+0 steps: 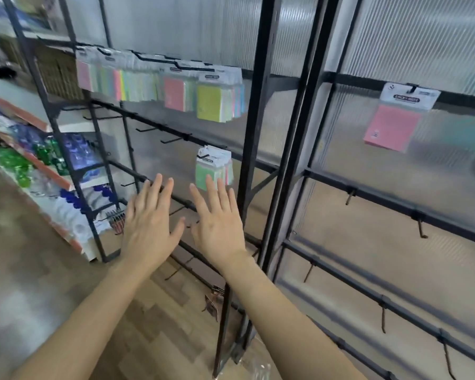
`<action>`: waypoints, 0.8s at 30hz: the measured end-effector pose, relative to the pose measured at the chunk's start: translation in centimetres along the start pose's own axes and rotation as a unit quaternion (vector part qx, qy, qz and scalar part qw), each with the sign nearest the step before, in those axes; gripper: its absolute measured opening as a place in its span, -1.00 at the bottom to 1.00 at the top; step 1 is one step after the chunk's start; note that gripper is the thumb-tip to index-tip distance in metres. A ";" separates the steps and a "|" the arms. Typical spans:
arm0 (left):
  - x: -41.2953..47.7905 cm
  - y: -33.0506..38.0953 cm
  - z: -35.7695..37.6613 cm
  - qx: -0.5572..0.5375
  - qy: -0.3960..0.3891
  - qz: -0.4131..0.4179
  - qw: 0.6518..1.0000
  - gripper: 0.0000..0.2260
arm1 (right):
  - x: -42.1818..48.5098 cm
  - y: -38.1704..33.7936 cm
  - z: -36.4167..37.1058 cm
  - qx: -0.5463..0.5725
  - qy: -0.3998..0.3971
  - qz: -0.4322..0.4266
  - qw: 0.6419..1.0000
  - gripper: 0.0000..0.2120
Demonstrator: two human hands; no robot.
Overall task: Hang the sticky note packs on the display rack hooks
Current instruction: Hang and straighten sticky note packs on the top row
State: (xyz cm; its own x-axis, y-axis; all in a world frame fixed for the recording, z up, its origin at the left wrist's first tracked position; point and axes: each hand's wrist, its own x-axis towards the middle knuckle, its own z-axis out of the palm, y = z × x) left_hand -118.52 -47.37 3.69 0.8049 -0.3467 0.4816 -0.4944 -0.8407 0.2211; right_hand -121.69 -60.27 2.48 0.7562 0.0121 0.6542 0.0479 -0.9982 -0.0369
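Packs of pastel sticky notes [159, 83] hang in a crowded row from the top rail of the black metal display rack [254, 133]. A smaller bunch with a green pack in front [203, 171] hangs on the middle rail, just above the right hand [220, 229]. The left hand [151, 229] is beside it. Both are raised, fingers [159, 187] straight and spread apart, holding nothing. A single pink pack [392, 127] hangs on the neighbouring rack [395, 193] to the right.
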 end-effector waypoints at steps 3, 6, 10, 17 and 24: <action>3.1 -2.1 0.1 -0.003 0.012 -0.007 1.000 -0.35 | 3.8 -0.1 2.4 -0.022 0.028 -0.004 0.999 -0.34; 5.8 -3.9 0.6 -0.002 0.026 -0.014 1.000 -0.36 | 7.0 0.1 3.9 -0.024 0.060 0.004 0.998 -0.27; 9.2 -6.0 1.6 -0.016 0.026 -0.021 0.999 -0.37 | 10.1 0.5 5.9 -0.009 0.081 0.014 0.997 -0.28; 16.9 -9.0 3.8 -0.044 0.034 0.018 0.998 -0.37 | 15.6 1.1 9.6 -0.008 0.084 0.067 0.994 -0.30; 26.9 -11.3 4.9 -0.098 0.017 0.109 0.989 -0.38 | 21.6 2.5 10.9 -0.060 0.134 0.177 0.973 -0.30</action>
State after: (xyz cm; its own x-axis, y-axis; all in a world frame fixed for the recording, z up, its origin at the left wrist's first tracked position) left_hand -89.68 -49.25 9.97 0.6615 -0.4941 0.5641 -0.7125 -0.6488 0.2673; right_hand -98.14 -61.84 8.30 0.5141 -0.3335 0.7903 -0.2737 -0.9369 -0.2173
